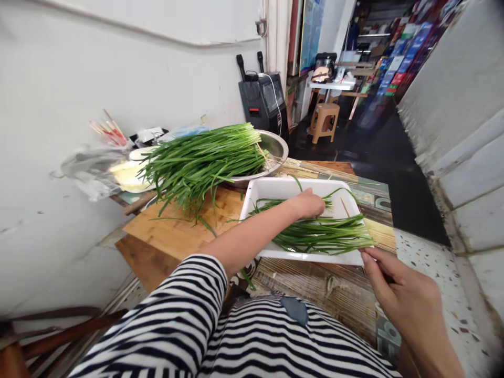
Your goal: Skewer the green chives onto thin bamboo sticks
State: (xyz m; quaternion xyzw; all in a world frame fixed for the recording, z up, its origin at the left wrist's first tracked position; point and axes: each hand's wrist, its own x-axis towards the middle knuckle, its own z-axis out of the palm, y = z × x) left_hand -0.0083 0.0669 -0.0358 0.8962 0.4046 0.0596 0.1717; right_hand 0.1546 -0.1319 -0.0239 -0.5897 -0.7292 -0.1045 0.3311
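A white plastic tray (299,185) on the table holds loose garlic chives (318,235), their pale ends to the right. My left hand (309,205) reaches into it, fingers curled around a few chives whose pale ends show just beyond. At the tray's front right corner, my right hand (405,286) has thumb and forefinger pinched together beside the chive ends; what lies between them is too small to make out. A large bunch of garlic chives (205,163) rests across a metal bowl (279,149) behind and left, its leaves hanging over a wooden board (157,226).
Plastic bags (88,170) and skewer-like sticks (110,131) lie by the wall. A black speaker (262,100) stands behind the bowl. Farther off are a brown stool (325,122) and a small table (334,85). The patterned table's right edge (389,210) is near the tray.
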